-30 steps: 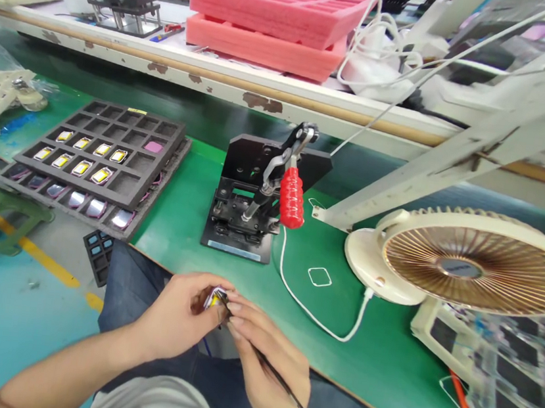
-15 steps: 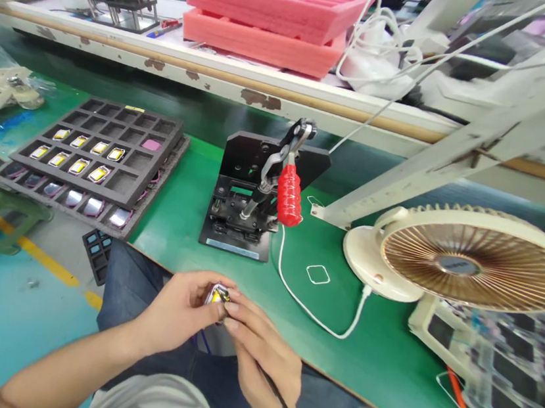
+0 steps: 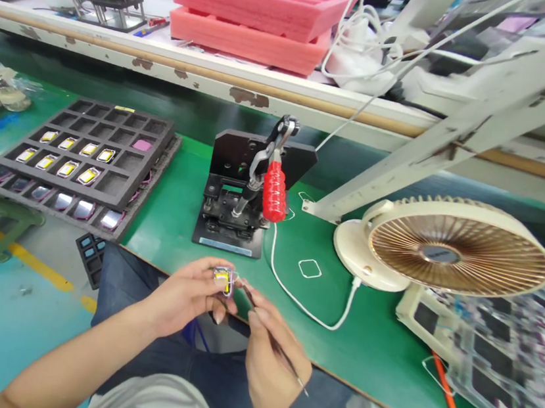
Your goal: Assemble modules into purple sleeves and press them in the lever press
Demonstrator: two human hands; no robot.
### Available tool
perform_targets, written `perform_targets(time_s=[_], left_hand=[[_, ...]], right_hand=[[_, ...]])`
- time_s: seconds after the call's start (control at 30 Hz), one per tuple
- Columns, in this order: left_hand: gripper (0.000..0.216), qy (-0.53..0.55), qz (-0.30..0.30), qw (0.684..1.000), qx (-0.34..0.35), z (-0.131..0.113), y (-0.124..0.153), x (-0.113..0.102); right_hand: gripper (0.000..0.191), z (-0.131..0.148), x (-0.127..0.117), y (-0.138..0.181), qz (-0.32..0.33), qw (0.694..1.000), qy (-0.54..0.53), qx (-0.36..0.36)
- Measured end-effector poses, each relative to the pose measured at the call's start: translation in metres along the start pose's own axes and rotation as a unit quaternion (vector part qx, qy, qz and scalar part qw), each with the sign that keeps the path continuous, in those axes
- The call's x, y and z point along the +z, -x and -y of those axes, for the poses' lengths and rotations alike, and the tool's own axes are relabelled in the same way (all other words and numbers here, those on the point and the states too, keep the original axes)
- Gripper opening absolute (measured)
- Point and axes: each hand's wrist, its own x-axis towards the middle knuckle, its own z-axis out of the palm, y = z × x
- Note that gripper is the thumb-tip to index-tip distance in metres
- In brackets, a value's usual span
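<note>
My left hand (image 3: 192, 293) grips a small square watch-like casing (image 3: 223, 280) by its edges, above my lap at the bench edge. A yellow and white patch shows on the casing's face. My right hand (image 3: 274, 350) is closed round a slim dark pointed tool (image 3: 287, 363), held like a pen. The tool's upper end lies close to the casing's right side. Something thin and whitish shows between the two, too small to make out. Whether the tool touches the casing I cannot tell.
Dark foam trays (image 3: 120, 185) with similar casings lie stacked at left. A black clamp fixture (image 3: 228, 238) with a red handle (image 3: 275, 191) stands ahead. Right of it are a white square ring (image 3: 310, 269), a cable (image 3: 308, 318), a fan (image 3: 460, 247) and an orange stick (image 3: 450, 399).
My hands have moved apart. The casing is turned and more exposed in my left hand. My right hand has drawn back to the right, swinging the tool. The view has shifted slightly.
</note>
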Motion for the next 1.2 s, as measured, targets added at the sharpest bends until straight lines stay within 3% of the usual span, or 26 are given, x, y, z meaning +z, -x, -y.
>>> perform_targets(time_s=[0.13,0.23,0.3,0.43,0.53,0.63,0.77,0.83,0.9,1.03,1.2], left_hand=[[0.036,0.003,-0.031,0.999,0.007,-0.001,-0.012,-0.001],[0.04,-0.025,-0.052,0.998,0.019,0.001,-0.018,0.001],[0.044,-0.049,-0.058,0.997,0.035,0.005,-0.023,0.003],[0.05,-0.132,-0.079,0.982,0.107,0.019,-0.031,0.007],[0.047,-0.202,-0.091,0.962,0.161,0.029,-0.036,0.008],[0.043,-0.231,-0.1,0.952,0.176,0.032,-0.036,0.009],[0.052,-0.167,-0.116,0.97,0.135,0.023,-0.033,0.008],[0.059,-0.117,-0.105,0.983,0.094,0.019,-0.031,0.006],[0.059,-0.085,-0.082,0.992,0.053,0.016,-0.029,0.005],[0.047,-0.073,-0.065,0.995,-0.006,0.015,-0.022,0.006],[0.046,-0.05,-0.091,0.994,-0.043,0.012,-0.009,0.003]], right_hand=[[0.013,-0.009,-0.007,-0.022,-0.138,0.99,-0.006,0.04],[0.014,-0.004,-0.023,-0.053,-0.193,0.977,0.062,0.059],[0.013,0.006,-0.033,-0.07,-0.127,0.984,0.102,0.071],[0.022,0.026,-0.031,-0.078,0.119,0.978,0.153,0.075],[0.022,0.03,-0.014,-0.066,0.193,0.953,0.22,0.075],[0.017,0.029,-0.004,-0.057,0.175,0.951,0.249,0.057],[0.025,0.026,-0.026,-0.072,0.071,0.958,0.273,0.061],[0.028,0.018,-0.044,-0.094,-0.005,0.937,0.346,0.039],[0.033,0.003,-0.059,-0.12,-0.041,0.899,0.436,0.002],[0.03,-0.02,-0.069,-0.149,0.046,0.859,0.51,-0.013],[0.019,-0.001,-0.084,-0.111,0.075,0.812,0.578,0.039]])
